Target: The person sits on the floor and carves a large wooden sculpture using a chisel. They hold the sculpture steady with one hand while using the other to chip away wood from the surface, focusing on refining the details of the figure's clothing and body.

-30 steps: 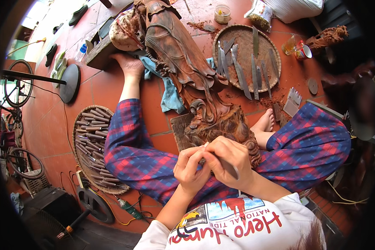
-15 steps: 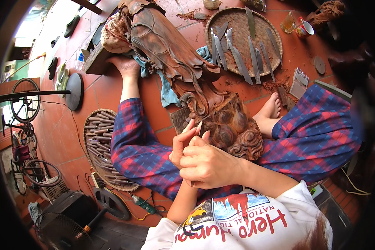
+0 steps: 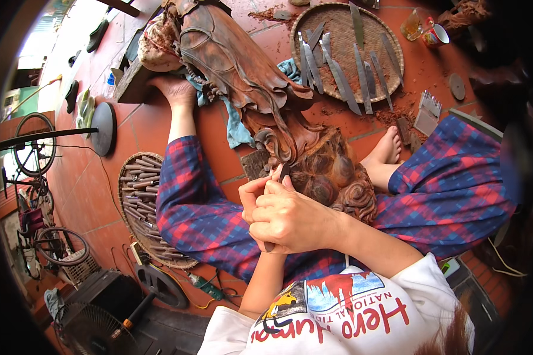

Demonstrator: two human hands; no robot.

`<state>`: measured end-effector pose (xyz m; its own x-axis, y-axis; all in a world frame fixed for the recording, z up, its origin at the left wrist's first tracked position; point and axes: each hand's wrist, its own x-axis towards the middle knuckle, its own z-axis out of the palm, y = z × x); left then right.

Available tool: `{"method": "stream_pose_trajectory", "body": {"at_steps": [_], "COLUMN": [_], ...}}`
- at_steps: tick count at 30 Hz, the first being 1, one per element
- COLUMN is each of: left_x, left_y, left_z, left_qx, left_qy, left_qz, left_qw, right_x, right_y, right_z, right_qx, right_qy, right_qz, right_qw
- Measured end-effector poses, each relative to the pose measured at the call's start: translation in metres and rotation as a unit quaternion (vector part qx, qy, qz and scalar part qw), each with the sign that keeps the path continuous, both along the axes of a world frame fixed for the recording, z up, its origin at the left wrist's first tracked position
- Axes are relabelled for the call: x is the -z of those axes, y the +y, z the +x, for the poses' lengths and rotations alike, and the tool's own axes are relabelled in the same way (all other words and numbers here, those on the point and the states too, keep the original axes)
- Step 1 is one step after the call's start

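OK, right hand [image 3: 284,219] is gripping a slim dark tool [image 3: 285,171], fist closed; one end is poking out past the thumb, the other below the fist. Left hand [image 3: 250,198] is sitting partly hidden under the right, fingers curling up near the tool's upper end; can't tell if it's closing on the tool too. Tool is pointing at the carved wooden statue [image 3: 228,68]; contact isn't showing clearly. Statue is lying aslant, its knobbly base [image 3: 320,183] sitting between the person's legs, just beyond the hands.

Writing: white shirt [image 3: 414,296] is carrying big red lettering [image 3: 386,316], a smaller line and a blue-and-red picture [image 3: 346,293], all showing upside down. Red-and-white cup [image 3: 436,35] is bearing markings too small to read.

Around: round woven tray [image 3: 337,23] is holding long metal blades [image 3: 340,84]; basket [image 3: 122,192] is holding wooden-handled tools [image 3: 142,183]; blue cloth [image 3: 238,130] is lying beside the statue.
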<state>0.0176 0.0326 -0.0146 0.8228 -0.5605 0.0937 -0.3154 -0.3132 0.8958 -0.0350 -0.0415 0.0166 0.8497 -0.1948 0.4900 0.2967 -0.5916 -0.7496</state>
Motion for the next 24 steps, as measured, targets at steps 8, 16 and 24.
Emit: {"method": "stream_pose_trajectory", "body": {"at_steps": [8,16,24], "left_x": [-0.004,-0.005,-0.004], "left_y": [-0.001,-0.004,-0.01], "left_z": [-0.003,0.003,0.003], "left_qx": [-0.002,0.0,0.006], "left_qy": [0.04,0.06,0.061], "left_qz": [-0.027,-0.03,-0.035], "left_qw": [0.999,0.998,0.998], "right_x": [-0.009,-0.001,-0.001], "right_y": [0.002,0.002,-0.001], "right_z": [0.0,0.007,0.008], "right_qx": [0.027,0.025,0.024], "right_qy": [0.042,0.005,0.028], "right_qz": [-0.065,-0.021,-0.038], "right_qw": [0.997,0.999,0.999]}}
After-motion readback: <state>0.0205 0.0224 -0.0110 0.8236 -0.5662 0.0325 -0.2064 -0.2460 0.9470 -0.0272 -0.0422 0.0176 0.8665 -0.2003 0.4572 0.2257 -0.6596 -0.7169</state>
